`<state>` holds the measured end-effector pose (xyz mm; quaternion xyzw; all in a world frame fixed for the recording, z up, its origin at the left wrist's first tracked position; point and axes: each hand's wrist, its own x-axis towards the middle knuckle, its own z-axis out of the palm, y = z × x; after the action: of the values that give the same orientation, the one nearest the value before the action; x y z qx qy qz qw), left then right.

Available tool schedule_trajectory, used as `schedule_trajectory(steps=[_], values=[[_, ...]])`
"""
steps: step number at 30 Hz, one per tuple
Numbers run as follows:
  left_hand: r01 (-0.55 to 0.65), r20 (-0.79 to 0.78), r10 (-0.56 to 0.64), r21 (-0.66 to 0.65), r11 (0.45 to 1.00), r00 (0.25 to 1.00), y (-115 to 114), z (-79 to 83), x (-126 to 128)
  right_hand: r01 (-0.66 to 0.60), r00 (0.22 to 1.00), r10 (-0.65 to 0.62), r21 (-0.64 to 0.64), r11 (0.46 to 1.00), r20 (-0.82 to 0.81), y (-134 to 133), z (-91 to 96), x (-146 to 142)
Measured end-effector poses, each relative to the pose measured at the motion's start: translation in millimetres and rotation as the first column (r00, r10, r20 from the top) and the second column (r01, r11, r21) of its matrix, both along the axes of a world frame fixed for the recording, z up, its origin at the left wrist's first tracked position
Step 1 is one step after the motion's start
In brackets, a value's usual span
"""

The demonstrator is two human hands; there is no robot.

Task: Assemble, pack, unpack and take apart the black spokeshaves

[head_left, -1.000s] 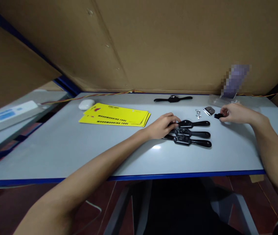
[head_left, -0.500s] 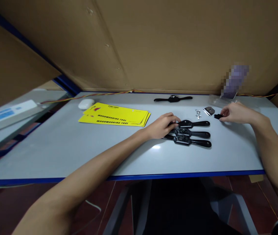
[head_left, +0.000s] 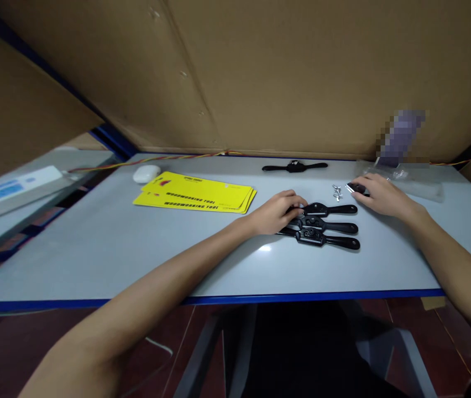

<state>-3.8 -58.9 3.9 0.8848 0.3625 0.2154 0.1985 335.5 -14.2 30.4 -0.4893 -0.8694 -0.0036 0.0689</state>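
Observation:
My left hand (head_left: 279, 211) is closed around the left handle of the farthest of three black spokeshaves. That spokeshave (head_left: 316, 209) lies on the table above the middle one (head_left: 312, 223) and the nearest one (head_left: 310, 236). My right hand (head_left: 378, 194) is curled over a small stack of shiny metal blades (head_left: 349, 188), with thumb and fingers at a small black plate (head_left: 359, 189) there. The fingers partly cover both. Several silver screws (head_left: 337, 192) lie just left of the blades.
Another black spokeshave (head_left: 296, 167) lies at the back. Yellow printed cards (head_left: 202, 193) and a white rounded case (head_left: 146, 174) are on the left. A clear plastic bag (head_left: 422, 188) sits behind my right hand, beside a blurred purple object (head_left: 401, 135). A power strip (head_left: 15, 188) stands far left.
My right hand has moved left with the small black plate, from beside the metal blades to over them. My left hand stays on the farthest spokeshave.

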Motion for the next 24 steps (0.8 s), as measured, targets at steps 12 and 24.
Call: schedule_trajectory(steps=[12,24], values=[[0.0,0.001,0.0,-0.005,1.0,1.0,0.4,-1.2,0.2,-0.024,0.996,0.026,0.028,0.999,-0.081,7.5,-4.9,3.2],[0.001,0.002,-0.001,-0.013,1.0,1.0,-0.4,0.7,0.3,-0.053,0.994,0.052,-0.005,0.999,-0.101,9.6,-2.7,6.3]])
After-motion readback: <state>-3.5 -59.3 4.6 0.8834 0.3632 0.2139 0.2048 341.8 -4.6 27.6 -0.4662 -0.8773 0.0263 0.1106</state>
